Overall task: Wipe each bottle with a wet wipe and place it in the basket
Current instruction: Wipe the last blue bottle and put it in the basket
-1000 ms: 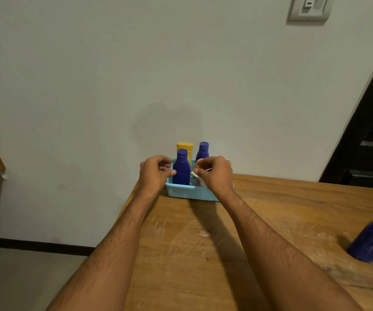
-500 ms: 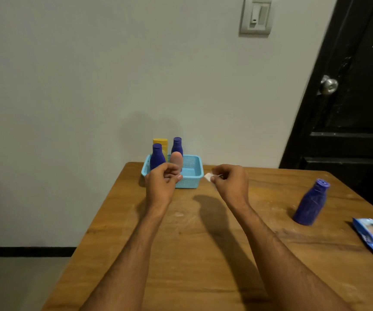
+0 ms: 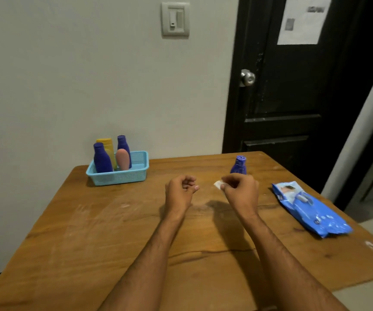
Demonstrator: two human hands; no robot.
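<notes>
I see the wooden surface [image 3: 91,239] laid out wider than a second ago, because the view has swung right and my hands have pulled back from the basket [image 3: 122,176] toward the middle; that reads to me as one bottle finished and the next one coming up. The basket sits at the far left corner near the wall and now holds four upright bottles: two purple, one yellow and the pink bottle [image 3: 122,159], which my left hand was carrying half a second ago and has since let go. The blue wipes pack [image 3: 311,212] lies flat near the right edge. The last purple bottle [image 3: 238,166] stands upright on the surface just beyond my right hand, not yet wiped by my judgement. My left hand [image 3: 179,194] hangs loosely curled and holds nothing. My right hand [image 3: 240,190] pinches the small white wipe [image 3: 217,184] between thumb and fingertips, well placed to reach that remaining bottle next
</notes>
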